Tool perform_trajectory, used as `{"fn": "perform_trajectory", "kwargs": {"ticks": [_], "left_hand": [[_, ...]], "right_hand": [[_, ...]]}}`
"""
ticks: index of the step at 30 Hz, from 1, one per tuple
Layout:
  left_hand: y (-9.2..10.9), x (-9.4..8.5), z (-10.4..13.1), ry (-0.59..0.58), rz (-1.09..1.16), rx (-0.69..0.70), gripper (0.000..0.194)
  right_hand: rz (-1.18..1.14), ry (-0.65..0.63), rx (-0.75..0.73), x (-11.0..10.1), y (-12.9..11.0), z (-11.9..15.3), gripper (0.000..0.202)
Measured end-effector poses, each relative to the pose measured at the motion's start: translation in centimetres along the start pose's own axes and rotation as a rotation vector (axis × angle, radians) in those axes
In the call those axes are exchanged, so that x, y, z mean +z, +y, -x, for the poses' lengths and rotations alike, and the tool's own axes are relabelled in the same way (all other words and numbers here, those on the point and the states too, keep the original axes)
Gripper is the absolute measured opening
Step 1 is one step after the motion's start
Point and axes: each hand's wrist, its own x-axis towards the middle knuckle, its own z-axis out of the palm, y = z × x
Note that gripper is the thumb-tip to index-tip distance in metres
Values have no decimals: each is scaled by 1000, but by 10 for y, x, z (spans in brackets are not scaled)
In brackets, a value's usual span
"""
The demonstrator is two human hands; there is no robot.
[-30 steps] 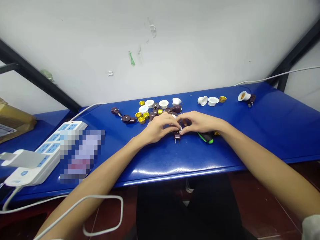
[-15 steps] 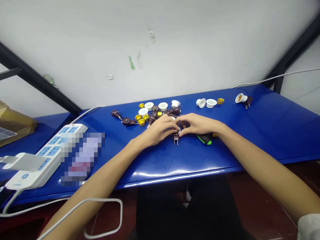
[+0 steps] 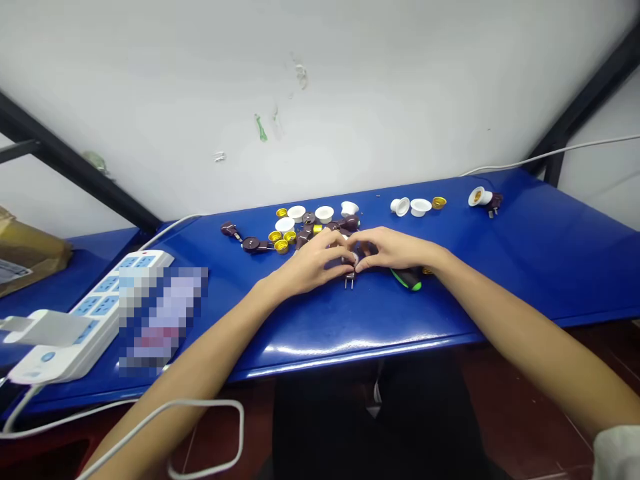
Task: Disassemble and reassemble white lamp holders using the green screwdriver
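Note:
Near the middle of the blue table, my left hand [image 3: 316,265] and my right hand [image 3: 393,249] meet around a dark brown plug-in bulb holder [image 3: 350,275]. Its two metal prongs point toward me. Both hands are closed on it, thumbs and fingertips pinching its upper part, which they largely hide. A black and green handle [image 3: 411,280], perhaps a screwdriver's, pokes out below my right hand. Just behind my left hand lie more brown plug parts [image 3: 303,237], gold screw shells [image 3: 281,247] and white collars [image 3: 325,214].
At the left sit a white power strip [image 3: 100,310] with a charger [image 3: 47,328] and a blurred-out phone-like object [image 3: 167,313]. Farther right are white collars [image 3: 421,207], a gold shell [image 3: 439,203] and an assembled bulb holder [image 3: 481,197]. A white cable [image 3: 200,403] loops across my left forearm.
My left thumb has come forward over the plug's body, meeting my right thumb there, and covers more of it. The view has shifted slightly; the loose parts stay in place.

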Motion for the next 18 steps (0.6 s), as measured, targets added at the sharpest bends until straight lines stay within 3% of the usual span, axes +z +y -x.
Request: {"fn": "perform_trajectory", "kwargs": {"ticks": [11,18], "left_hand": [[-11,-9,2,83,-37,-143,23],[-16,-4,1,66,-58,-208,19]], "right_hand": [[38,84,45,-11,-2,7,46],[-124,284,89,-26,3,15,43]]}}
